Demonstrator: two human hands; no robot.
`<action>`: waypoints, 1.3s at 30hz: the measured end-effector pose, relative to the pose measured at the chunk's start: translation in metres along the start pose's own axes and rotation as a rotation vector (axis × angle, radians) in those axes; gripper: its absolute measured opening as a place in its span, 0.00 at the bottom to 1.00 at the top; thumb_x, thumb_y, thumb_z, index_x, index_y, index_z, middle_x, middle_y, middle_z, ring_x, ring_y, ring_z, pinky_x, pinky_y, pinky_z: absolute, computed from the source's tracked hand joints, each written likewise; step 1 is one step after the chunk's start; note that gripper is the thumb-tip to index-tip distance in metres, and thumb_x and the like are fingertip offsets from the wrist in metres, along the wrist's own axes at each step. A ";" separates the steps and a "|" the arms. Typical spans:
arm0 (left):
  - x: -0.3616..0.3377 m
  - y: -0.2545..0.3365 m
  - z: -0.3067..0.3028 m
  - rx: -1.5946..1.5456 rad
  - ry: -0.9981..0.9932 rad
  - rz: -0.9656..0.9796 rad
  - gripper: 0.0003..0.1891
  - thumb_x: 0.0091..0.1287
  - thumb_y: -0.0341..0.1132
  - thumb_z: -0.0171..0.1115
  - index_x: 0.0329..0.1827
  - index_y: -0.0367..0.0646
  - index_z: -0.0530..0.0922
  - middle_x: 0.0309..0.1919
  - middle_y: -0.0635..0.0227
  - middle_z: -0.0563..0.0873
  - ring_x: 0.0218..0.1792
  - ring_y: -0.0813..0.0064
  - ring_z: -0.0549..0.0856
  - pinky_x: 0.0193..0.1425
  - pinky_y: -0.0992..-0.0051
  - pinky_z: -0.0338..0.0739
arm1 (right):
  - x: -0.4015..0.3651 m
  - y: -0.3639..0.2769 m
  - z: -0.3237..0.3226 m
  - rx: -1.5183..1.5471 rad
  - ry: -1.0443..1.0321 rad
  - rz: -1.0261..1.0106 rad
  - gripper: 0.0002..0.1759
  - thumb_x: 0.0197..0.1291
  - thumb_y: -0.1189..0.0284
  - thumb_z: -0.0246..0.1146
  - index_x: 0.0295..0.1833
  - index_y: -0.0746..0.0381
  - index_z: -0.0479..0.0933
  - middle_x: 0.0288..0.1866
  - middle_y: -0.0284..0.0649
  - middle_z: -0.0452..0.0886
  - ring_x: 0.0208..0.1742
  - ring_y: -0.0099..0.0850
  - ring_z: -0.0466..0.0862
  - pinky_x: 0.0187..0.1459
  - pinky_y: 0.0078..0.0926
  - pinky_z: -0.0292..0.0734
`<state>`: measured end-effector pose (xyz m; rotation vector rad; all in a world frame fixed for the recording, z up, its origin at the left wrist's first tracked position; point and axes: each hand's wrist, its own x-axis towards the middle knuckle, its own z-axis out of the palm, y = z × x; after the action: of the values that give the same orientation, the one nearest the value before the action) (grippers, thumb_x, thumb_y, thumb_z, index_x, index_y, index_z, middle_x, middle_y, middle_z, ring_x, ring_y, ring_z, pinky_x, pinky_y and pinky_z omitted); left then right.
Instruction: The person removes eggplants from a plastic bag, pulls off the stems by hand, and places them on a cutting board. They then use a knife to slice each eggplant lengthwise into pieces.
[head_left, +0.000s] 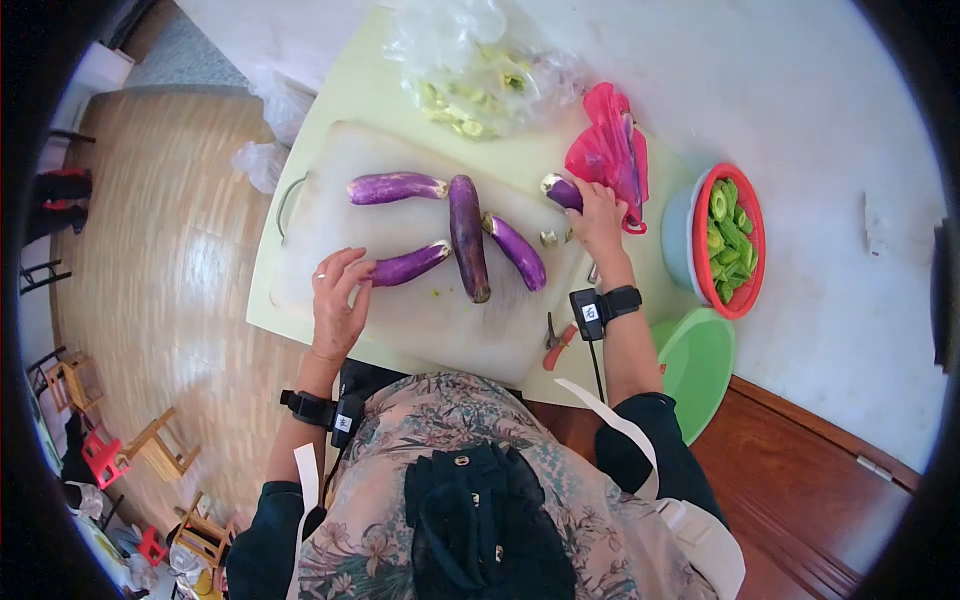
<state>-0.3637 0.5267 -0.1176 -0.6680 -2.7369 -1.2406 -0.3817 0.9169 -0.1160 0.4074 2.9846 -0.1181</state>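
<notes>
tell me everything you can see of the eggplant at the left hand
The eggplant is slender and purple, its smooth skin showing a light sheen, with a pale, whitish stem end. It looks whole and lies on its side on the white cutting board, stem end pointing toward the darker eggplant; whether the two touch is unclear. The fingers of the left hand are at its other end, partly hiding it; how firmly they grip can't be told.

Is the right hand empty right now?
No, the right hand holds a purple eggplant, its pale end uncovered.
</notes>
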 end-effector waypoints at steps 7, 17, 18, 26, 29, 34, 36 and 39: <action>0.004 0.004 -0.003 -0.046 0.058 -0.058 0.14 0.55 0.20 0.61 0.45 0.42 0.79 0.49 0.63 0.81 0.53 0.59 0.77 0.59 0.64 0.67 | -0.014 0.000 -0.064 1.142 0.028 -0.046 0.27 0.56 0.77 0.63 0.63 0.64 0.69 0.58 0.44 0.76 0.57 0.34 0.77 0.58 0.38 0.71; 0.020 0.039 0.001 -0.534 -0.027 -0.175 0.13 0.62 0.21 0.59 0.50 0.38 0.79 0.46 0.59 0.84 0.48 0.70 0.83 0.51 0.72 0.76 | -0.053 -0.058 -0.074 2.169 -0.258 -0.186 0.31 0.64 0.70 0.60 0.70 0.64 0.59 0.66 0.60 0.66 0.66 0.49 0.71 0.65 0.47 0.67; 0.020 0.043 0.002 -0.719 -0.105 -0.263 0.12 0.64 0.23 0.58 0.51 0.37 0.78 0.47 0.59 0.84 0.48 0.71 0.83 0.53 0.72 0.76 | -0.056 -0.063 -0.072 2.182 -0.300 -0.215 0.34 0.64 0.69 0.60 0.72 0.64 0.56 0.68 0.62 0.63 0.68 0.51 0.68 0.67 0.49 0.64; 0.033 0.066 0.001 -1.082 -0.468 -0.258 0.25 0.71 0.37 0.55 0.69 0.40 0.63 0.50 0.62 0.82 0.49 0.73 0.82 0.54 0.73 0.76 | -0.070 -0.099 -0.069 2.297 -0.395 -0.285 0.36 0.62 0.73 0.60 0.73 0.63 0.53 0.70 0.62 0.60 0.70 0.54 0.64 0.69 0.50 0.60; 0.032 0.067 0.003 -1.330 -0.453 -0.307 0.28 0.71 0.39 0.56 0.70 0.37 0.62 0.51 0.63 0.81 0.47 0.74 0.82 0.52 0.74 0.76 | -0.072 -0.104 -0.061 2.347 -0.419 -0.297 0.37 0.61 0.75 0.59 0.73 0.63 0.53 0.70 0.61 0.60 0.70 0.54 0.64 0.69 0.50 0.60; 0.022 0.062 0.004 -1.277 -0.417 -0.462 0.28 0.68 0.38 0.59 0.68 0.34 0.65 0.50 0.62 0.81 0.43 0.74 0.83 0.48 0.74 0.78 | -0.082 -0.120 -0.047 2.358 -0.537 -0.261 0.36 0.61 0.78 0.56 0.74 0.64 0.52 0.71 0.58 0.60 0.71 0.51 0.64 0.69 0.47 0.60; 0.013 0.051 0.007 -1.302 -0.448 -0.520 0.26 0.68 0.34 0.60 0.67 0.34 0.67 0.49 0.63 0.82 0.43 0.76 0.83 0.47 0.76 0.78 | -0.084 -0.122 -0.047 2.147 -0.542 -0.120 0.36 0.58 0.80 0.57 0.72 0.63 0.55 0.71 0.57 0.61 0.70 0.50 0.65 0.70 0.45 0.60; 0.000 0.030 0.002 -1.182 -0.201 -0.548 0.22 0.65 0.31 0.62 0.61 0.31 0.72 0.43 0.64 0.83 0.38 0.77 0.82 0.42 0.77 0.79 | -0.084 -0.103 -0.031 1.200 -0.172 -0.222 0.30 0.56 0.77 0.60 0.66 0.63 0.66 0.64 0.50 0.70 0.64 0.43 0.72 0.65 0.36 0.65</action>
<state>-0.3510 0.5458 -0.0983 -0.0018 -2.0834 -3.0680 -0.3326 0.7991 -0.0675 0.1208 2.4131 -1.8419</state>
